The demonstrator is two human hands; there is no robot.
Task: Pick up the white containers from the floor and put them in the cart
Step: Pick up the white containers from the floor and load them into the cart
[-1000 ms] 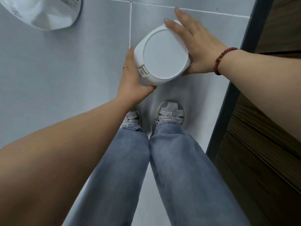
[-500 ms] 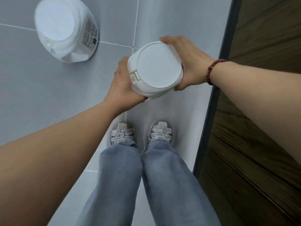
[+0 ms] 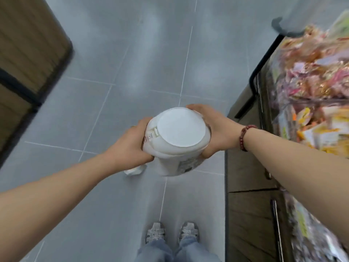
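I hold a large white container (image 3: 179, 137) in the air above the grey tiled floor, its flat round end facing me and a printed label on its lower side. My left hand (image 3: 132, 142) grips its left side and my right hand (image 3: 213, 129) grips its right side, a red bead bracelet on that wrist. Part of another white container (image 3: 135, 170) shows on the floor just below my left hand, mostly hidden by my hand and the held container. No cart is in view.
A dark shelf unit (image 3: 249, 186) packed with colourful snack packets (image 3: 313, 76) runs along the right. A brown wooden fixture (image 3: 28, 53) stands at the upper left. My feet (image 3: 171, 233) stand on the tiled floor at the bottom.
The container has been lifted higher off the floor in both hands, and my view has swung up to take in the aisle and the snack shelf.
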